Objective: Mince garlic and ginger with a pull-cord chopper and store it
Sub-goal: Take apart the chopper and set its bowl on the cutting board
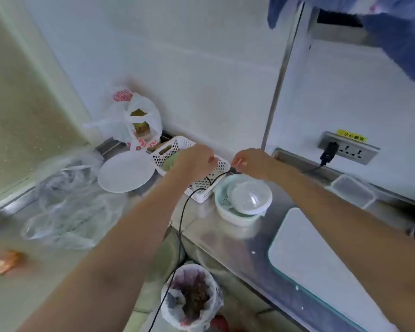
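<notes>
From the head view, both hands reach to the middle of the frame, over the white perforated basket (201, 180) that sits against the wall. The left hand (197, 159) hovers above the basket's middle with its fingers curled down; something pale green shows just under it, though whether the fingers actually grip it I cannot tell. The right hand (249, 161) is just beside it, fingertips bent together near the basket's right corner — a pinch on something small, perhaps, but the blur hides it.

Likely the step is fetching garlic or ginger. To do it well, lift the pieces straight up and keep clear of the black cable (182, 226) draped across the basket and down the counter edge.

The bowl with a clear lidded container in it (243, 200) — possibly the chopper — stands just right of the basket, below the right hand. The cutting board (321, 259) lies lower right, a lidded storage box (352, 190) near the wall socket.
</notes>
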Motion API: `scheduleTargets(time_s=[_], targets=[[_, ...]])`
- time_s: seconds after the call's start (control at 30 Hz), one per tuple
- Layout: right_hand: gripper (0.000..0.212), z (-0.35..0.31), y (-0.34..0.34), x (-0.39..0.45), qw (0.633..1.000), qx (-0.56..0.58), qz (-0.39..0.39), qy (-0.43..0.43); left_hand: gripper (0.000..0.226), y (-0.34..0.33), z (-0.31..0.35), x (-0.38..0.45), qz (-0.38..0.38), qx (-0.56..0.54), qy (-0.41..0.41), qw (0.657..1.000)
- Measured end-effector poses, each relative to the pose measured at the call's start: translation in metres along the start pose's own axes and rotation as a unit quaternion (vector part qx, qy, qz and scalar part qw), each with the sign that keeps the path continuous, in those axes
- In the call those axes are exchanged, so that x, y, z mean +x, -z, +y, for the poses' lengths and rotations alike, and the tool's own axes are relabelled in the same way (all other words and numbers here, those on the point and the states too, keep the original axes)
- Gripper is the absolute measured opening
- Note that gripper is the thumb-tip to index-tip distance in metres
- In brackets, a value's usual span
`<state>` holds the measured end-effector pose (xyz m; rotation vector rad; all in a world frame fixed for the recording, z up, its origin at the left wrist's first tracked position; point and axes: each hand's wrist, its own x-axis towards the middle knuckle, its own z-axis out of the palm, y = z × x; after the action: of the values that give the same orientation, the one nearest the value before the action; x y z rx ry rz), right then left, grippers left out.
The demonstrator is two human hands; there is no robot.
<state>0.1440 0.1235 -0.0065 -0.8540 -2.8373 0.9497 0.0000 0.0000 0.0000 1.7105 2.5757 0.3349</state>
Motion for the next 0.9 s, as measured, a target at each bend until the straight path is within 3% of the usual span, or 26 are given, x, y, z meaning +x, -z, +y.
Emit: scheduleTargets(time_s=[0.2, 0.33, 0.4, 0.5, 0.6, 0.9], targets=[[0.049, 0.059, -0.059, -0.025, 0.99, 0.034, 0.108, -0.084, 0.026, -0.079, 0.02, 0.006, -0.051, -0.116, -0.021, 0.992], [0.05, 0.081, -0.087, -0.028, 0.964, 0.134, 0.154, -0.173, 0.075, -0.118, 0.036, 0.016, -0.133, -0.282, 0.006, 0.95], [0.048, 0.087, -0.097, -0.031, 0.934, 0.228, 0.167, -0.218, 0.097, -0.135, 0.046, 0.017, -0.165, -0.307, 0.022, 0.937], [0.047, 0.094, -0.107, -0.036, 0.911, 0.281, 0.202, -0.225, 0.107, -0.159, 0.053, 0.018, -0.115, -0.321, 0.039, 0.939], [0.046, 0.104, -0.117, -0.038, 0.907, 0.271, 0.225, -0.231, 0.101, -0.173, 0.053, 0.021, -0.042, -0.322, 0.024, 0.946], [0.04, 0.126, -0.142, -0.03, 0.878, 0.34, 0.305, -0.141, 0.096, -0.181, 0.059, 0.028, -0.008, -0.311, 0.004, 0.95]])
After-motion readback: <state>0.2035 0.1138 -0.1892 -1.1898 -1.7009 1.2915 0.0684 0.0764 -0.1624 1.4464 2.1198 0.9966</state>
